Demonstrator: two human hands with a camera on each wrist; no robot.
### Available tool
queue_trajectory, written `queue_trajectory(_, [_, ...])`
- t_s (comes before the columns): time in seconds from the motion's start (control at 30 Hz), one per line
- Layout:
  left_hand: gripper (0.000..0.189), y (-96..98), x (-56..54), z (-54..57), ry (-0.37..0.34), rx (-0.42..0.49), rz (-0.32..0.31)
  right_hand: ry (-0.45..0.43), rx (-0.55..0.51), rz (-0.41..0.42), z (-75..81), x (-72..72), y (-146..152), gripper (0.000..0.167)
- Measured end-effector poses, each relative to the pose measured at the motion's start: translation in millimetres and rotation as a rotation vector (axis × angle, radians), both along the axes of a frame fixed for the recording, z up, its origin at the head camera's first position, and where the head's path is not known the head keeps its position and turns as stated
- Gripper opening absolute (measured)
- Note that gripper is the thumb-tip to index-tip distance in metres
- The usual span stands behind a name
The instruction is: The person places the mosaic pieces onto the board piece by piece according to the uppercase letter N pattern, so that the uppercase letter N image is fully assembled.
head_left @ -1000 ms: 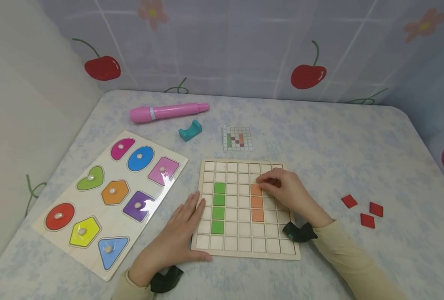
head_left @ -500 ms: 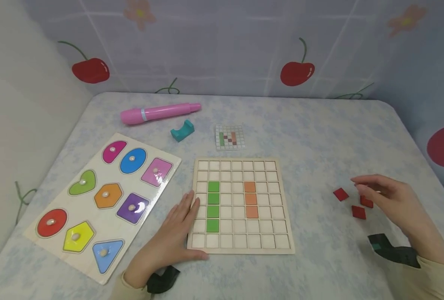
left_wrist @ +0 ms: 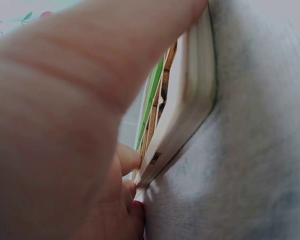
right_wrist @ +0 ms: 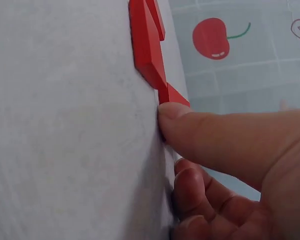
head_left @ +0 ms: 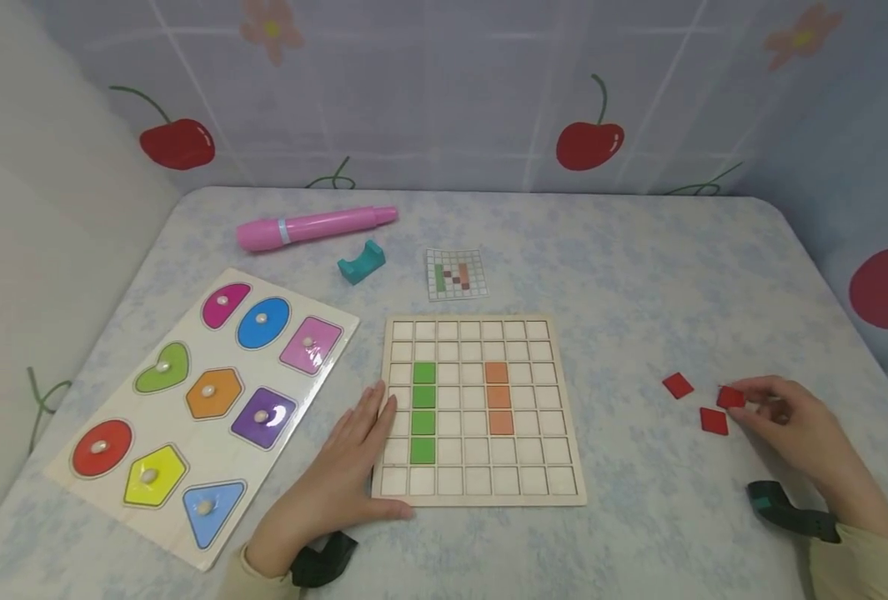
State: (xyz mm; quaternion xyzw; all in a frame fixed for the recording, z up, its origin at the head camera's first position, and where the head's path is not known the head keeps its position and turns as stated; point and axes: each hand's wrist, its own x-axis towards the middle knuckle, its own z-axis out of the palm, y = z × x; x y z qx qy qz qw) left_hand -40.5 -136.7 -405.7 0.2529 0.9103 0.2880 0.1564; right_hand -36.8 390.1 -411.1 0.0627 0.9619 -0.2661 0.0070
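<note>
I see the right hand [head_left: 800, 429] pinch a red tile [head_left: 729, 397], partly hidden; the left hand [head_left: 337, 477], straight-fingered, touches a board [head_left: 474, 398].

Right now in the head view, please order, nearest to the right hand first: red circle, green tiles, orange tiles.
1. Orange tiles: grid board, right half
2. Green tiles: grid board, left half
3. Red circle: puzzle board, far left

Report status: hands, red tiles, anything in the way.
Left hand at left edge of grid. Right hand pinching one red tile. In between right hand and grid: two other tiles, lying flat.
</note>
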Motion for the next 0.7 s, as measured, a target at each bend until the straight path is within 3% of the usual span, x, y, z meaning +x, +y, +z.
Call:
queue_trajectory(0.2, [0.126, -0.7, 0.4, -0.9, 0.019, -0.017, 0.002, 0.036, 0.033, -0.050, -1.5, -1.0, -3.5, 0.034])
queue_trajectory(0.4, [0.125, -0.6, -0.3, -0.6, 0.028, -0.004, -0.003, 0.076, -0.028, -0.130, -10.3, -0.9, 4.5, 0.025])
queue_trajectory(0.57, [0.125, -0.5, -0.2, -0.2, 0.028, 0.002, -0.003, 0.008, -0.175, -0.269, -12.3, -2.3, 9.5, 0.027])
queue_trajectory(0.7, [0.125, -0.5, 0.0, -0.2, 0.024, 0.000, -0.001, 0.047, -0.405, -0.285, 3.4, -3.0, 0.1, 0.021])
